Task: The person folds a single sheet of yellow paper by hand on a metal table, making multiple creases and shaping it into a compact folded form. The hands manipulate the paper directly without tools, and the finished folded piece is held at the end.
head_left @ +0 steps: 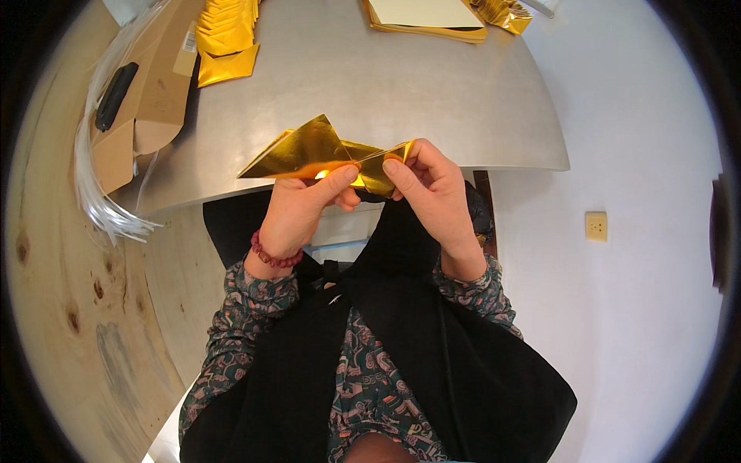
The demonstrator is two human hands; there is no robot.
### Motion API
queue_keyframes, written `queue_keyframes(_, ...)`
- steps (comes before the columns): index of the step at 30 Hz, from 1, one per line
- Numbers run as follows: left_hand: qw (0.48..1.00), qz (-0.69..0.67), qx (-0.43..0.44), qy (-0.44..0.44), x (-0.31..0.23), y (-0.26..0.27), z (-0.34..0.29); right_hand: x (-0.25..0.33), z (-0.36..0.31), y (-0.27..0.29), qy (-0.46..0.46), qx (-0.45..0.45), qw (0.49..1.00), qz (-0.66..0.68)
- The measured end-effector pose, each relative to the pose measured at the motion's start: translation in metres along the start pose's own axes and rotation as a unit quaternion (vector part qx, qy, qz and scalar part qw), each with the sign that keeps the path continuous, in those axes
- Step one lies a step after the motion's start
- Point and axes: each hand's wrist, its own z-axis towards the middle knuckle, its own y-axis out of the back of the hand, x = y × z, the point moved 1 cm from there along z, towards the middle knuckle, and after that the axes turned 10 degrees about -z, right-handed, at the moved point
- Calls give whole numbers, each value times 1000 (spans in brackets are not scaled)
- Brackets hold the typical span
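Note:
A sheet of shiny gold foil paper (305, 150), partly folded into pointed flaps, is held up between my two hands at the near edge of the table. My left hand (302, 208), with a red bead bracelet at the wrist, pinches its lower middle, thumb on top. At its right end my right hand (432, 189) grips a narrower folded part between thumb and fingers. Some fingertips of both hands are hidden behind the paper.
The grey table (370, 85) curves ahead of me. Folded gold pieces (228, 38) lie overlapping at the far left, beside a cardboard box (158, 85) and white plastic strands (96, 185). Far right are a paper stack (428, 15) and crumpled gold foil (505, 14).

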Motion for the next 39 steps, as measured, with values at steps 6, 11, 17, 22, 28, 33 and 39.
queue_keyframes(6, 1000, -16, 6, -18, -1, -1, -3, -3, 2, 1, 24, -9, 999, 21)
queue_keyframes(11, 999, -16, 26, -11, -4, 0, -3, -1, 1, 1, 16, -38, 999, 27)
queue_keyframes(17, 999, -33, 27, 9, -4, 0, -3, 2, 0, 7, 15, -33, 999, 15)
queue_keyframes(22, 1000, -9, 30, 2, -3, -1, -3, 1, 0, 6, 23, -43, 999, 14)
queue_keyframes(28, 999, -4, 43, -11, -4, -1, -4, -1, -1, 7, 40, -46, 998, 14)
queue_keyframes(33, 999, 8, 39, -13, -4, -1, -4, -4, -1, 7, 46, -41, 998, 20)
queue_keyframes(39, 999, 7, 50, -18, -3, -3, -4, -5, -1, 6, 46, -54, 997, 38)
